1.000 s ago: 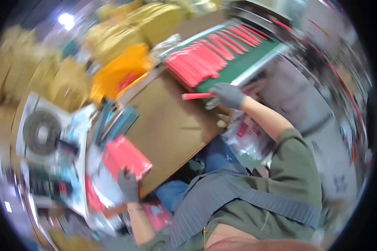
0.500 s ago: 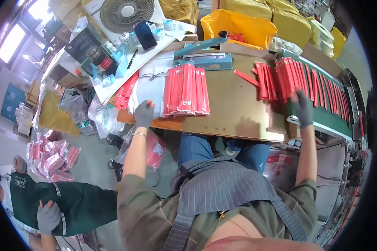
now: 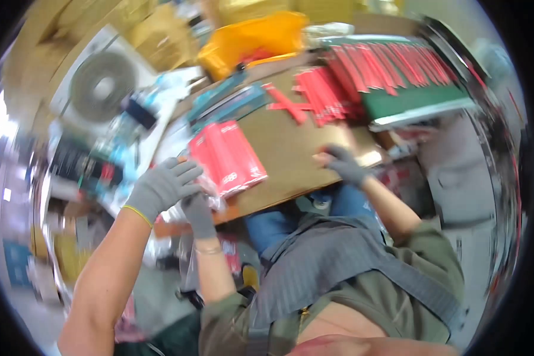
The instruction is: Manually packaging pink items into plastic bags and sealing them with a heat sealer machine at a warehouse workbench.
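My left hand (image 3: 199, 215), in a grey glove, is at the table's front edge beside crinkled clear plastic (image 3: 216, 200). Its fingers are largely hidden behind a co-worker's grey-gloved hand (image 3: 165, 187), which reaches in from the left. Just beyond lies a bundle of flat red packets (image 3: 228, 157) lined up side by side. Over the front of the table hovers my right hand (image 3: 342, 165), also gloved, its bare fingertips loosely bent and pointing left. Nothing shows in it, though motion blurs it.
More red packets lie in a pile (image 3: 320, 95) and in a row along a green conveyor belt (image 3: 412, 107) at the right. A blue-green bar sealer (image 3: 228, 104) stands behind the bundle, near a yellow-orange bag (image 3: 252, 38). At the left are a cluttered white shelf and a fan (image 3: 104, 86).
The view has turned, shifting the table's contents leftward. My right hand has left the conveyor for the table front. A co-worker's arm has come in over my left hand; the bundle sits askew.
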A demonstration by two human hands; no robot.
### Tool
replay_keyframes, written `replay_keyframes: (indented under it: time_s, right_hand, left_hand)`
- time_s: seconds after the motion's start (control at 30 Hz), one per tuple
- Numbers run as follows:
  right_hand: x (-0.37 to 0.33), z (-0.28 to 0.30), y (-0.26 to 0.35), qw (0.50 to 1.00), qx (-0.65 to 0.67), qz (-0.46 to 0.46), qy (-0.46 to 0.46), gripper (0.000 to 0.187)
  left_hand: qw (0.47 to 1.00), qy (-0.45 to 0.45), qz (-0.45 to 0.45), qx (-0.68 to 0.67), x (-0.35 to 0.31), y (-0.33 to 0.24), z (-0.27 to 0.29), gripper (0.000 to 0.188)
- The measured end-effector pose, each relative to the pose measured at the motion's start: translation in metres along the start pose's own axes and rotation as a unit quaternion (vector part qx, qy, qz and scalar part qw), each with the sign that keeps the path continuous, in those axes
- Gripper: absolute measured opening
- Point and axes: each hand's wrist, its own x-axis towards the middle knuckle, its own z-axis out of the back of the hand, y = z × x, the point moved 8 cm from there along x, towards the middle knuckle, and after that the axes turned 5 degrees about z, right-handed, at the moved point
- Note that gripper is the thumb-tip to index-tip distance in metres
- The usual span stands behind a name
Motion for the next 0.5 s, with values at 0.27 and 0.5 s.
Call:
replay_keyframes:
  time_s: [0.27,0.5]
  right_hand:
    - [-0.014,-0.033,0.02,0.995,0.099,-0.019,-0.014,0.042]
    - [-0.003,-0.001,-0.025,0.982,0.166,-0.054,-0.068,0.021]
  left_hand:
    - [0.333,-0.387,0.43,-0.745,0.153,-0.114,-0.11,0.019]
    - [0.046,-0.293,0.044,-0.954,0.179,-0.131,0.016,0.035]
